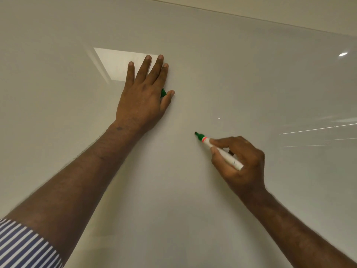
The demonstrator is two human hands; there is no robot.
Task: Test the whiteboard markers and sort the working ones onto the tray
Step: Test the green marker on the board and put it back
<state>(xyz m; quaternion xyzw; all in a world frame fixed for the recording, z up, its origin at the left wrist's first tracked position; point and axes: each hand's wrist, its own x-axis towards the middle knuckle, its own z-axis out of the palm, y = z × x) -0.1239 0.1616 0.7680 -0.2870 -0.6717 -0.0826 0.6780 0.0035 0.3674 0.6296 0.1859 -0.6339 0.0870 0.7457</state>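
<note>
A glossy whiteboard [222, 78] fills the view. My right hand [239, 161] grips an uncapped green marker [218, 149], a white barrel with a green tip and a red ring. Its tip sits at or just off the board surface; no ink mark shows there. My left hand [143, 93] lies flat on the board with its fingers straight and spread. A green cap [163, 92] peeks out between its thumb and forefinger, held against the palm. No tray is in view.
The board's top edge [251, 17] runs along the upper right, with wall above it. Ceiling lights reflect as a bright rectangle [114, 62] behind my left fingers and a small spot [342, 54] at right.
</note>
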